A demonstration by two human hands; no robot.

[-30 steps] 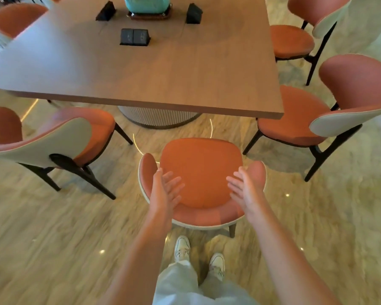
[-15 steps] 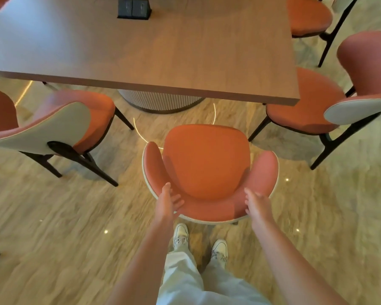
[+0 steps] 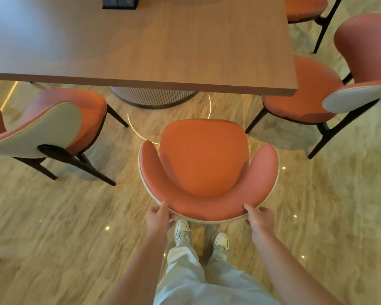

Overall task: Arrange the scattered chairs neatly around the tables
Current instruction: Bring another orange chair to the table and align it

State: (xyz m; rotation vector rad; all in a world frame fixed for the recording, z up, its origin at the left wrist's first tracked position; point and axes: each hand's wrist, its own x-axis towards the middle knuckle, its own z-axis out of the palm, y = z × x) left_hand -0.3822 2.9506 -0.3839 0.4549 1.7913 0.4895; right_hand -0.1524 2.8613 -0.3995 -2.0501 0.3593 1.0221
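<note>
Currently the middle chair (image 3: 204,164) stands on the floor just off the near edge of the table (image 3: 154,47), seat facing it, with a visible strip of floor between seat front and table edge; it is not yet tucked in. Left hand (image 3: 157,217) grips the curved backrest rim at its near-left part, thumb over the top edge, fingers curled behind. Right hand (image 3: 259,217) grips the rim at the near-right part in the same way. Person stands directly behind the chair, shoes (image 3: 182,231) just beside its rear leg. Judged progress: this chair looks roughly centred on the table's near side and needs only a push toward the pedestal base (image 3: 153,99). Left of the table's near edge, the left chair (image 3: 53,126) sits angled, back turned outward, seat partly under the table corner; likely wants straightening. At the table's right corner, the right chair (image 3: 317,91) also stands skewed, seat near the corner. Farther along the right side, a far chair (image 3: 304,7) is only partly in view; its alignment cannot be told. A black box (image 3: 120,2) sits on the table's far part.
</note>
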